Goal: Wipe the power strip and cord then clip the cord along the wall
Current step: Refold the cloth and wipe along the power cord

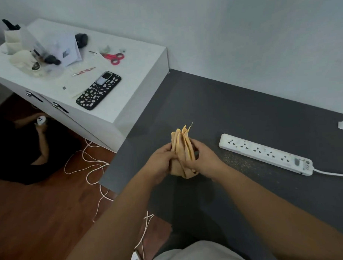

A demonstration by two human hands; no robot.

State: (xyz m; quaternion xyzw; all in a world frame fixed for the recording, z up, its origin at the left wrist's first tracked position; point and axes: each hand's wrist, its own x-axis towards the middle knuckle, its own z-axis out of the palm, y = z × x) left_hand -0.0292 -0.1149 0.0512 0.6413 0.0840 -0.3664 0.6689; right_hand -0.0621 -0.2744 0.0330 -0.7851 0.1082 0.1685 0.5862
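A folded yellow cloth point(184, 147) stands upright between my two hands above the dark grey desk point(214, 112). My left hand point(161, 160) grips its left side and my right hand point(202, 160) grips its right side. A white power strip point(265, 154) with several sockets lies flat on the desk to the right of my hands, apart from them. Its white cord point(332, 174) runs off the right edge of the view. A small white clip point(342, 124) sits near the wall at the far right.
A white cabinet point(141, 76) at the left holds a phone point(99, 90), red scissors point(113, 57), papers and small items. Thin white cable point(90, 165) loops over the wooden floor point(34, 222). Another person's arm point(41, 142) shows at the left by the cabinet.
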